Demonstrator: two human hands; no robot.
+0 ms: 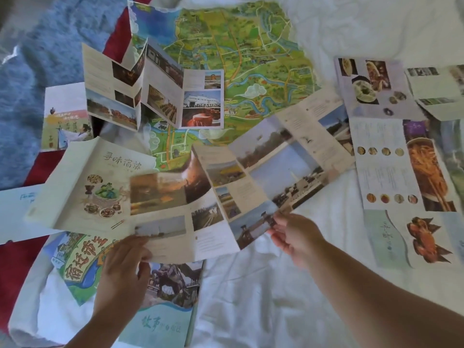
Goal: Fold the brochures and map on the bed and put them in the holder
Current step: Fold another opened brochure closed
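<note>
Looking down from head height at a bed strewn with opened paper leaflets, two bare arms reach in from the bottom edge. Both hands hold one long brochure, unfolded into several panels of landscape photos and small text. It stretches from lower left up toward the right, above the other papers. The left hand pinches the brochure's lower left edge, fingers curled over the paper. The right hand pinches the lower edge further along, thumb and fingertips closed on the paper. Behind the held sheet a large illustrated map, green with blue rivers, lies spread open on the bed. A zigzag brochure stands in accordion folds on the map's left part. A food-cover brochure with Chinese lettering sits partly under the held brochure's left end. A teal brochure lies beneath the left hand. More opened food brochures lie flat on the white sheet at right. A blue blanket fills the upper left corner.
</note>
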